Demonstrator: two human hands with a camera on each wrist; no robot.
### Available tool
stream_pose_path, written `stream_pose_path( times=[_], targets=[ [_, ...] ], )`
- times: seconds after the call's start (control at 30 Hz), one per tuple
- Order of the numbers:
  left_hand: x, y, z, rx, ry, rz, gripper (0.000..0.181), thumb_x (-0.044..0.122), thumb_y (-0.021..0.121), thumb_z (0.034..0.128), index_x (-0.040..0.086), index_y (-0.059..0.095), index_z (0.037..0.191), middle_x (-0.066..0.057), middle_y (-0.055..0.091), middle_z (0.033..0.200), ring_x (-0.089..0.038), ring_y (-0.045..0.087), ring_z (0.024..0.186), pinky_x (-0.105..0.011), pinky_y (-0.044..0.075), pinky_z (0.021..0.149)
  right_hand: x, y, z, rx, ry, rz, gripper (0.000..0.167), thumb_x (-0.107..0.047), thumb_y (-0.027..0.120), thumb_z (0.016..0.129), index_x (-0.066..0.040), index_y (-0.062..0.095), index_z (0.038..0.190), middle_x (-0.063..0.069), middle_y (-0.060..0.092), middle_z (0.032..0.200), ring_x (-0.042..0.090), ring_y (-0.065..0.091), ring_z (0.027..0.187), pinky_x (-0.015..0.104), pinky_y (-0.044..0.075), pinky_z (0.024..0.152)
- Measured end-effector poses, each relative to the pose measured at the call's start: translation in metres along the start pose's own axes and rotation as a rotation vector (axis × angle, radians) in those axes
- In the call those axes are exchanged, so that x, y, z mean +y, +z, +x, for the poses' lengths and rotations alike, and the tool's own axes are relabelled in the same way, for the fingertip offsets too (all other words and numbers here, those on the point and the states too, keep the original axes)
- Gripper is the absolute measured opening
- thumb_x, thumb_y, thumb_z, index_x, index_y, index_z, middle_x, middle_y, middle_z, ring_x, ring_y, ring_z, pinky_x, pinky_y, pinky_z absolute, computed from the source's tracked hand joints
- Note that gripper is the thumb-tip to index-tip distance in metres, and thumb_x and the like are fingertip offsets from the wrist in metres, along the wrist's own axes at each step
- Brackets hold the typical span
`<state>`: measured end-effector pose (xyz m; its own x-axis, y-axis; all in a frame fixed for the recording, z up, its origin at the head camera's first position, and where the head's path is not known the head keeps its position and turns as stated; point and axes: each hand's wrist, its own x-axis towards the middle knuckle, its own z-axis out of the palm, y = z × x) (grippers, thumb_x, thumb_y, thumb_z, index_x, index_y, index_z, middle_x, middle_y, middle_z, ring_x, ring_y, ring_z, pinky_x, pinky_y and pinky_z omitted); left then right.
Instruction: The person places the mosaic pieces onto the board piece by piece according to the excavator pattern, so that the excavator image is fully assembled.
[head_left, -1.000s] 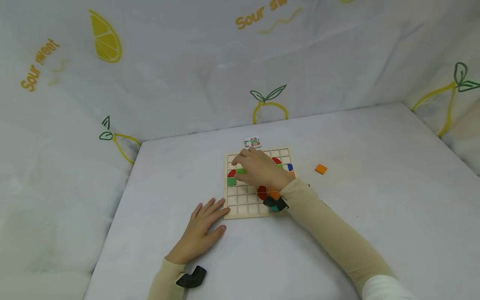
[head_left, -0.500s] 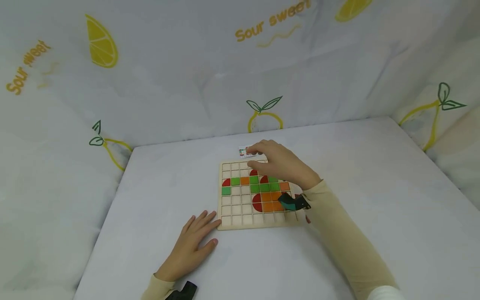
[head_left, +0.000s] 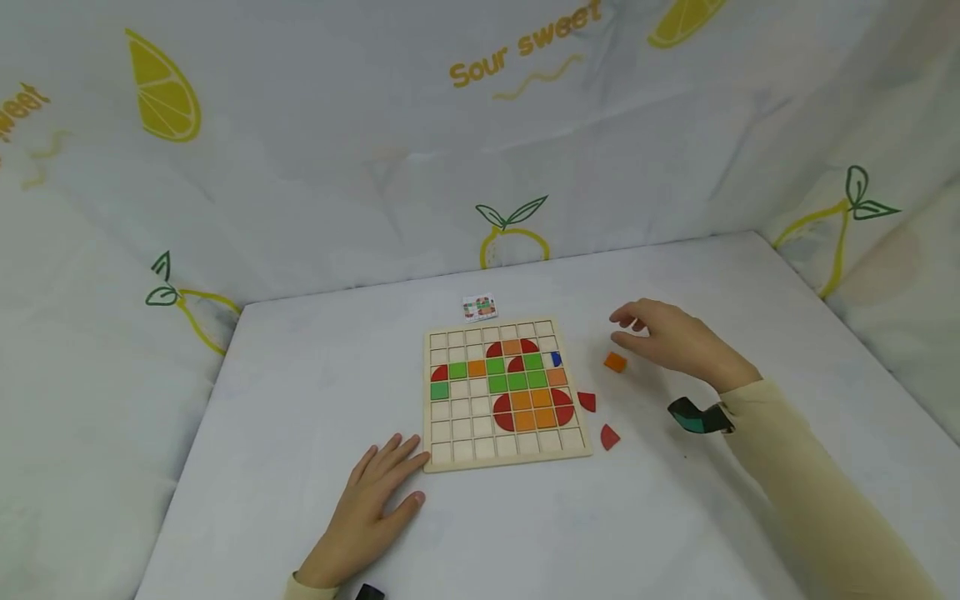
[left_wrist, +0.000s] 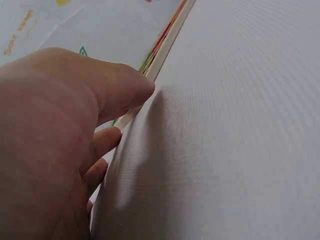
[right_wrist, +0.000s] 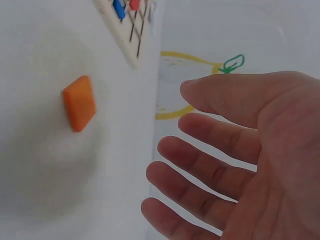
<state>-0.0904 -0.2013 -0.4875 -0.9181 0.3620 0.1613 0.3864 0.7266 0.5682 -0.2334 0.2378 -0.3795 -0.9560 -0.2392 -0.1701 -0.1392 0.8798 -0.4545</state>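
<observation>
A wooden grid board (head_left: 452,432) lies on the table, with red, green, orange and blue tiles set in some of its squares. My left hand (head_left: 367,508) rests on the table with fingers spread, a fingertip touching the board's near left corner. To the right of the board, my right hand (head_left: 671,340) hovers with loosely bent fingers and holds nothing. Just below its fingertips lies an orange square tile (head_left: 615,362), which the right wrist view shows apart from the hand. Two red quarter-circle tiles, one touching or close to the board's right edge (head_left: 587,402) and one nearer (head_left: 610,437), lie on the table.
A small printed pattern card (head_left: 480,307) lies behind the board. The white table (head_left: 525,533) meets a white cloth backdrop (head_left: 337,167) printed with lemons at the far side.
My right hand has moved from above the board out to the right, over the orange tile. The left hand stays by the board's corner. The head view has shifted.
</observation>
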Motion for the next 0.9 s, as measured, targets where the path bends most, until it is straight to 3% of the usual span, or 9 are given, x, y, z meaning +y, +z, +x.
stream_pose_path(
  times=[0.27, 0.43, 0.57, 0.8, 0.9],
  targets=[
    [0.003, -0.001, 0.0, 0.008, -0.001, 0.006, 0.053, 0.02, 0.075, 0.09, 0.027, 0.06, 0.141, 0.004, 0.048, 0.158, -0.029, 0.037, 0.151, -0.015, -0.004, 0.124, 0.028, 0.023, -0.01, -0.08, -0.005, -0.001, 0.047, -0.025, 0.067, 0.096, -0.003, 0.059, 0.136, 0.017, 0.062, 0.123, 0.033, 0.058, 0.111, 0.053, 0.057, 0.093],
    [0.001, -0.001, 0.0, 0.024, 0.029, 0.015, 0.054, 0.02, 0.075, 0.09, 0.027, 0.06, 0.141, 0.002, 0.049, 0.157, -0.03, 0.038, 0.15, -0.017, -0.003, 0.125, 0.025, 0.032, -0.009, -0.07, -0.041, -0.042, 0.052, -0.027, 0.072, 0.093, 0.0, 0.059, 0.135, 0.016, 0.063, 0.116, 0.026, 0.057, 0.101, 0.047, 0.058, 0.091],
    [0.001, -0.001, -0.001, 0.032, 0.042, 0.022, 0.054, 0.019, 0.075, 0.0897, 0.026, 0.06, 0.141, 0.001, 0.049, 0.157, -0.031, 0.038, 0.149, -0.017, -0.003, 0.125, 0.019, 0.037, -0.006, -0.045, -0.048, -0.051, 0.047, -0.025, 0.074, 0.092, 0.0, 0.063, 0.129, 0.014, 0.063, 0.112, 0.024, 0.056, 0.095, 0.041, 0.057, 0.086],
    [0.003, -0.002, -0.001, 0.017, 0.01, 0.0, 0.052, 0.019, 0.074, 0.0903, 0.026, 0.06, 0.14, 0.002, 0.049, 0.157, -0.03, 0.037, 0.15, -0.018, -0.003, 0.125, 0.017, 0.043, 0.001, -0.022, -0.054, -0.055, 0.034, -0.012, 0.072, 0.092, 0.0, 0.067, 0.123, 0.012, 0.064, 0.107, 0.025, 0.059, 0.095, 0.046, 0.058, 0.09],
    [0.003, -0.002, 0.0, 0.003, -0.006, -0.009, 0.052, 0.02, 0.074, 0.091, 0.027, 0.06, 0.141, 0.003, 0.048, 0.157, -0.029, 0.036, 0.151, -0.024, 0.001, 0.126, 0.016, 0.044, 0.005, -0.029, -0.055, -0.053, 0.034, -0.011, 0.072, 0.091, 0.0, 0.067, 0.123, 0.012, 0.065, 0.106, 0.025, 0.059, 0.095, 0.046, 0.059, 0.09]
  ],
)
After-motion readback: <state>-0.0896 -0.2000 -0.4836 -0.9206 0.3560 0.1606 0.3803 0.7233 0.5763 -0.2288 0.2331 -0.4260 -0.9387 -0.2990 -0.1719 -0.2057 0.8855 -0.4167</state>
